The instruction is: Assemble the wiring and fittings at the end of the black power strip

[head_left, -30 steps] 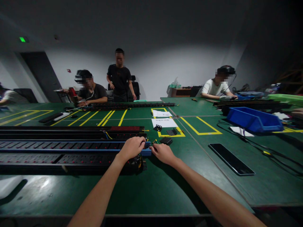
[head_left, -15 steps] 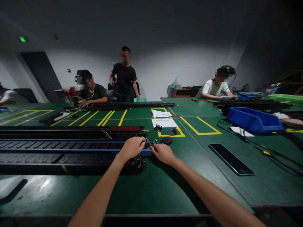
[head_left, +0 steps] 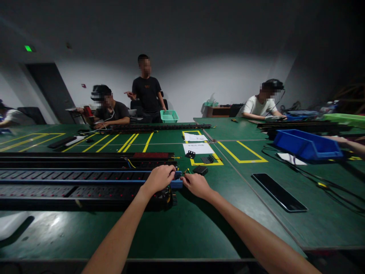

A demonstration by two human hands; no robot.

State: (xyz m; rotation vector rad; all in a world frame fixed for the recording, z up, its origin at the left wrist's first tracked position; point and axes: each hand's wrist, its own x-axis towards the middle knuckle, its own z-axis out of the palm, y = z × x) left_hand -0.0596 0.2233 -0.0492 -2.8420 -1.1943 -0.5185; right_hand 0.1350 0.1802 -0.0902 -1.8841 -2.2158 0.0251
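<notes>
A long power strip with blue edges and a row of black sockets lies across the green table, its right end under my hands. My left hand is closed over that end, fingers curled round it. My right hand is pinched at the very tip of the strip; what its fingers hold is too small to make out. Short wires show just above the right fingertips. In front lies a black power strip with red dots. A small black box sits just beyond my right hand.
Black brackets and paper sheets lie beyond my hands. To the right are a phone, black cables and a blue bin, with another person's arm behind it. Several people are across the table.
My hands stay in nearly the same place on the strip's end. The standing person has shifted, and a turquoise basket by them shows higher. Another person's hand has moved near the blue bin.
</notes>
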